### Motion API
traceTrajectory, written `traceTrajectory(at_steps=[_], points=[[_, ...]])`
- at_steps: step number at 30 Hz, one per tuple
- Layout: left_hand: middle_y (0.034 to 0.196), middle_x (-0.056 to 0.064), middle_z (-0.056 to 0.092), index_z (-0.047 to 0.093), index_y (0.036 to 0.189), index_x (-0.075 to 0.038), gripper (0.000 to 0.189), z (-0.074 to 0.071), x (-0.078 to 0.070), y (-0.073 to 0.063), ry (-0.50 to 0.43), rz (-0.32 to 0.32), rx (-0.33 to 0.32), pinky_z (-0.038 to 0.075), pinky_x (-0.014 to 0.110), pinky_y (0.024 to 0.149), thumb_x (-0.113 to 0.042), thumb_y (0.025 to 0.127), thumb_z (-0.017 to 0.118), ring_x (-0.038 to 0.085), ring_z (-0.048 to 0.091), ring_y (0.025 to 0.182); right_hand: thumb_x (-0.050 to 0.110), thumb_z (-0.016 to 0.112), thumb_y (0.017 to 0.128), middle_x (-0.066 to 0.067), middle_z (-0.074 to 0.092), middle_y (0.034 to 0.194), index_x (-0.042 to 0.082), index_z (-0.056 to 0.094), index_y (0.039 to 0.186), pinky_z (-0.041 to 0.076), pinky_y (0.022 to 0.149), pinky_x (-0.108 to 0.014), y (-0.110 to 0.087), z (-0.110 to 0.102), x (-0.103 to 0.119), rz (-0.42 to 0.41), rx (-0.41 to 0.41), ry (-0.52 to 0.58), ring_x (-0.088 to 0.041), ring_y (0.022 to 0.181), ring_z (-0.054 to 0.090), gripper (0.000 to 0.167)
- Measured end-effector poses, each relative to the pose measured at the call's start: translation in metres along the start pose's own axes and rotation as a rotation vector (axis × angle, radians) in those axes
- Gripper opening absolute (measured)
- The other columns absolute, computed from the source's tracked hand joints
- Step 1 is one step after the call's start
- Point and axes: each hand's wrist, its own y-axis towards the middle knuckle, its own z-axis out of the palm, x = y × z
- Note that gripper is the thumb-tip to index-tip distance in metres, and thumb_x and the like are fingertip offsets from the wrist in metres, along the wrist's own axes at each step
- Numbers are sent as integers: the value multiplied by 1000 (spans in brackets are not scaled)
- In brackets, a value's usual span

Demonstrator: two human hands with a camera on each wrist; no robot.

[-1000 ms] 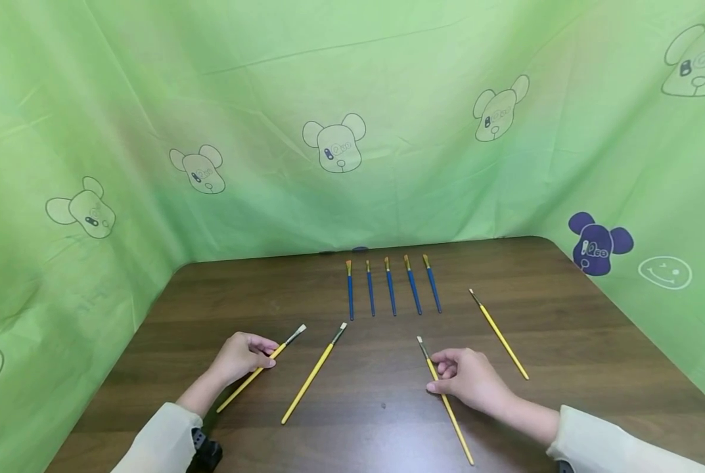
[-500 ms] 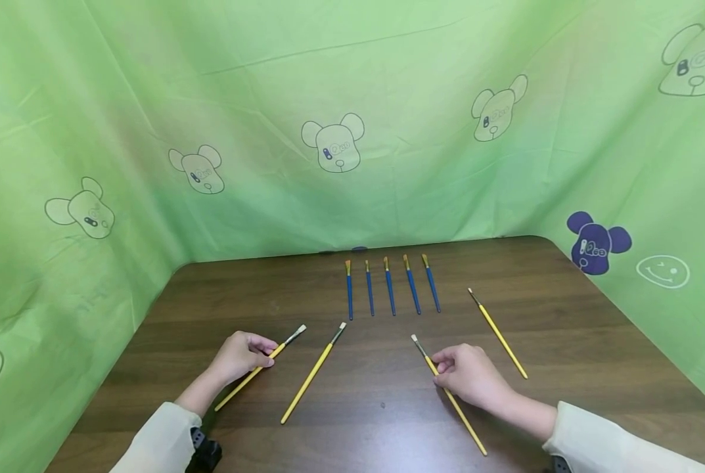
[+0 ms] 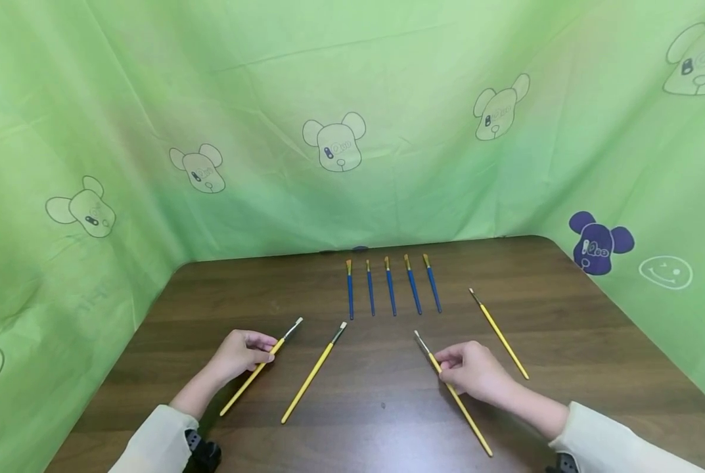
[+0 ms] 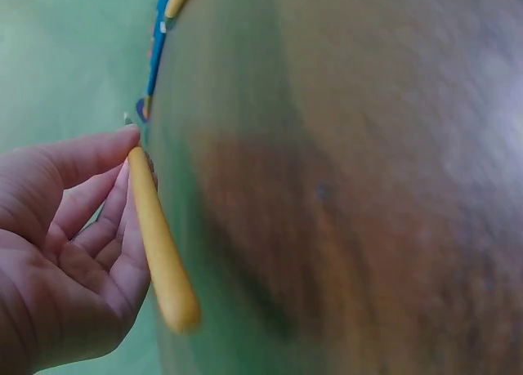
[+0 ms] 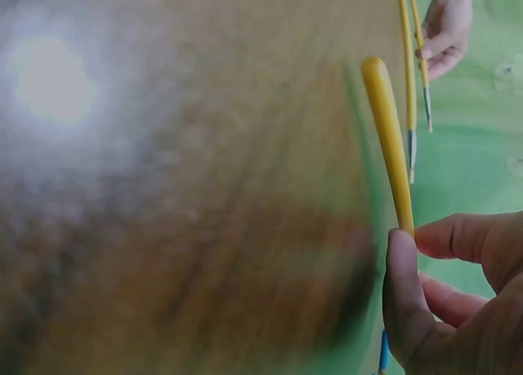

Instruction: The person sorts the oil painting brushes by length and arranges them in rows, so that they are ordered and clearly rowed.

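Note:
At the left of the table, my left hand pinches a yellow paintbrush between thumb and fingers, its pale bristles pointing away to the upper right. In the left wrist view the rounded end of that yellow handle sticks out from the fingertips. My right hand pinches another yellow paintbrush, bristles pointing up and left. The right wrist view shows its handle between thumb and finger. Between the hands lies a third yellow paintbrush, slanted, nearer the left hand.
Several blue paintbrushes lie in a row at the table's back. Another yellow paintbrush lies to the right of my right hand. A green curtain with bear prints surrounds the brown wooden table at the back and sides.
The right hand's paintbrush has turned, its handle end swinging right and its tip moving slightly left and up; its thumb has shifted. The left paintbrush has tilted slightly steeper.

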Motion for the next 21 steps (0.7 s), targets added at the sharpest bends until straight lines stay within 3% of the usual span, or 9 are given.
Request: traceTrajectory(at_steps=[5,9,17,21], points=[[91,4,68,70,109,2,28,2,-9,-2,-55,-20,11,55,34,62,-3,82,74,16,63,77,-7,60,78,-8,60,81,-20,61,109,56,53,-33,1,-5,3,33,60,104,-20,68,60,33],[95,6,67,66,115,5,32,7,-17,-5,-113,1,60,54,34,62,-3,84,71,16,62,79,-5,62,80,-10,61,85,-21,58,111,57,56,-34,1,-9,6,50,82,135,-21,74,61,35],[97,11,63,59,122,12,38,26,-41,-13,-219,20,171,57,34,62,1,87,68,17,62,79,-5,62,83,-12,62,89,-20,56,115,58,60,-37,2,-12,10,75,113,219,-21,76,62,36],[102,20,63,56,122,16,37,37,-51,-16,-277,31,207,58,36,65,3,88,65,22,64,84,-5,62,84,-15,66,91,-21,54,116,58,62,-38,3,-12,12,85,135,273,-23,77,64,37]])
